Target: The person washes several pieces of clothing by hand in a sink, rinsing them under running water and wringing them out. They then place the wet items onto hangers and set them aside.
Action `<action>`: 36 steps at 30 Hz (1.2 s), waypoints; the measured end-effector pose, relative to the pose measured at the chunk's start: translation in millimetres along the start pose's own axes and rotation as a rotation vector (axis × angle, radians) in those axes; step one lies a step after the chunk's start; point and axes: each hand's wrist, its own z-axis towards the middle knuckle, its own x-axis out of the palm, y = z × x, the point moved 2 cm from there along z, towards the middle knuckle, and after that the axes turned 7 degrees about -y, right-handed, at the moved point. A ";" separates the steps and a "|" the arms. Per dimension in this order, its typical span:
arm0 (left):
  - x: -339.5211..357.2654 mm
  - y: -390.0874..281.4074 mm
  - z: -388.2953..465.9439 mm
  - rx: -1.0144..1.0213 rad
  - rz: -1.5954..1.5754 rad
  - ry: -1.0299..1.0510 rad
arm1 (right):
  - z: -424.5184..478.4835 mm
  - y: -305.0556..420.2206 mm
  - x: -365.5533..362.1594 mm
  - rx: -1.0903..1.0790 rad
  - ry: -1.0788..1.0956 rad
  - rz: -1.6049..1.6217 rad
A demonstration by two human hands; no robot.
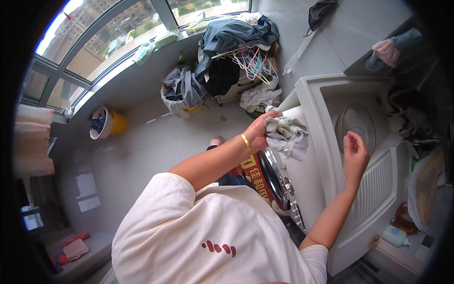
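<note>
My left hand [260, 132], with a gold bracelet on its wrist, grips a bunched light grey-white cloth [288, 136] over the white top beside the laundry sink. My right hand [356, 146] hangs over the sink [328, 142] with its fingers bent together; whether anything small is between them I cannot tell. Just beyond those fingers a clear round bowl [370, 122] stands in the basin, with whitish, sudsy-looking contents. The ribbed washboard [377, 186] of the sink lies on the near side of the bowl.
A front-loading washing machine [276, 177] stands against my body. Behind are a basket of clothes [182, 88], a heap of clothes with plastic hangers [253, 64] and a bundle of white cloth [260, 96]. A pump bottle [394, 236] is at the lower right, a yellow-and-white bucket [108, 124] at the left.
</note>
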 end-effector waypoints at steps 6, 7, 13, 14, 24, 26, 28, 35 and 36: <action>-32.4 -65.2 37.0 -0.057 0.049 0.020 | 22.8 69.6 93.2 -0.117 0.152 -0.001; -37.1 -75.9 45.1 -0.086 0.060 0.034 | 30.6 78.9 114.1 -0.097 0.201 0.024; -65.2 -150.9 62.0 -0.081 0.083 -0.062 | 82.8 63.2 270.3 0.184 0.588 0.170; -75.1 -163.7 68.1 -0.054 0.087 -0.068 | 86.7 47.5 301.4 0.303 0.676 0.215; -83.2 -272.8 78.9 0.101 0.102 -0.085 | 104.4 -7.8 496.9 0.660 0.390 0.105; -79.4 -287.7 84.4 0.122 0.118 -0.097 | 101.6 -15.5 502.9 0.667 0.339 0.089; -78.3 -300.5 89.8 0.116 0.129 -0.103 | 104.3 -4.7 490.7 0.716 0.369 0.184; -83.8 -310.3 105.2 0.087 0.115 -0.138 | 89.3 33.6 415.0 0.745 0.263 0.428; -88.0 -309.5 107.7 0.061 0.116 -0.125 | 87.1 43.0 403.4 0.759 0.247 0.449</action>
